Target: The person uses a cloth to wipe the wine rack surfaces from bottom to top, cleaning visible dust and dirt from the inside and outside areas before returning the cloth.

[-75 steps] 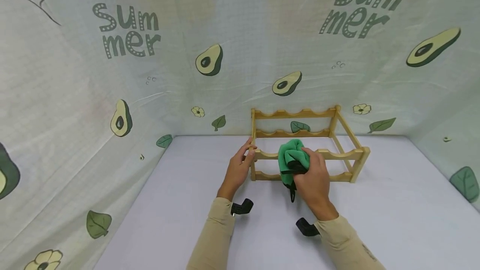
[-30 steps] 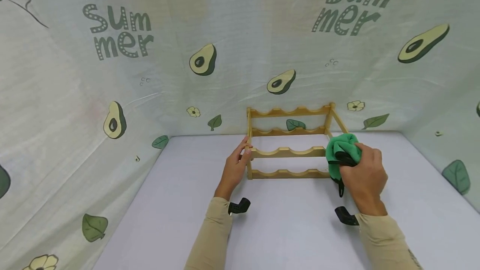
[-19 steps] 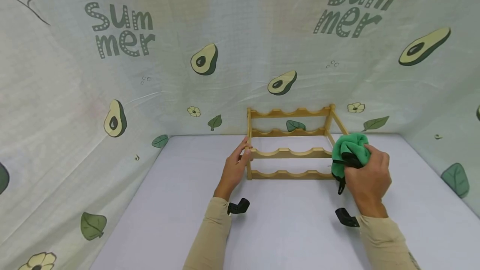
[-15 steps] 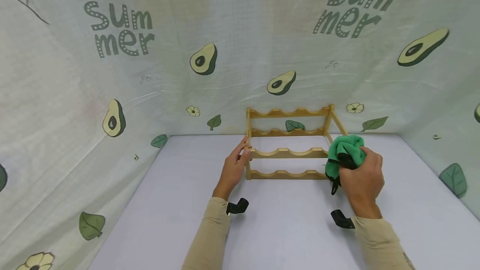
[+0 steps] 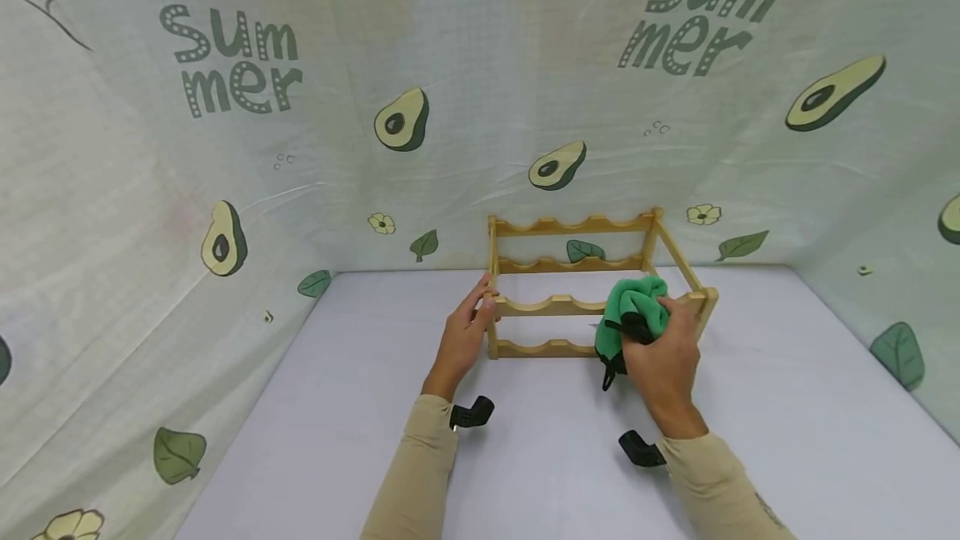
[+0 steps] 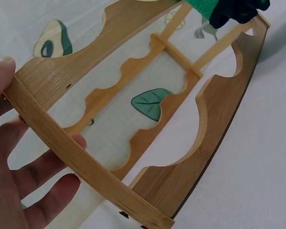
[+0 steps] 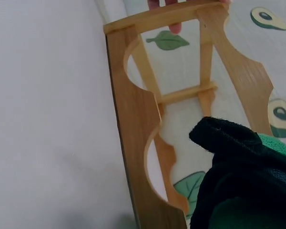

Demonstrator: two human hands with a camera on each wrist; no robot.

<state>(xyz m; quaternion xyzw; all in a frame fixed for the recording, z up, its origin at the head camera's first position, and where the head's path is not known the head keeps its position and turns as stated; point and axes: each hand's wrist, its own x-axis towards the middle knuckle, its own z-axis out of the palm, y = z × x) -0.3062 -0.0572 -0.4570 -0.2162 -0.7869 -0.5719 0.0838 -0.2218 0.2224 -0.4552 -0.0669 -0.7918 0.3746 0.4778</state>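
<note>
A light wooden wine rack [image 5: 558, 305] with scalloped rails in two tiers stands near the back of the table. My left hand [image 5: 457, 344] grips its left front upright; in the left wrist view the thumb lies on one side of that wooden bar [image 6: 81, 151] and the fingers on the other. My right hand [image 5: 666, 361] holds a bunched green cloth [image 5: 637, 298] with black trim and a black loop over the right part of the upper front rail. Up close, the cloth's dark side [image 7: 243, 167] hides part of the rack in the right wrist view.
Behind the rack hangs a pale fabric backdrop [image 5: 457, 182] printed with avocados, leaves and lettering. It also runs along both sides of the white table [image 5: 555, 457]. A black wrist camera [image 5: 472, 412] sits at the left cuff, another camera [image 5: 641, 448] at the right.
The right hand carried the cloth rightward along the front rail to the rack's right end, then came back leftward. My left hand has kept its hold on the left upright.
</note>
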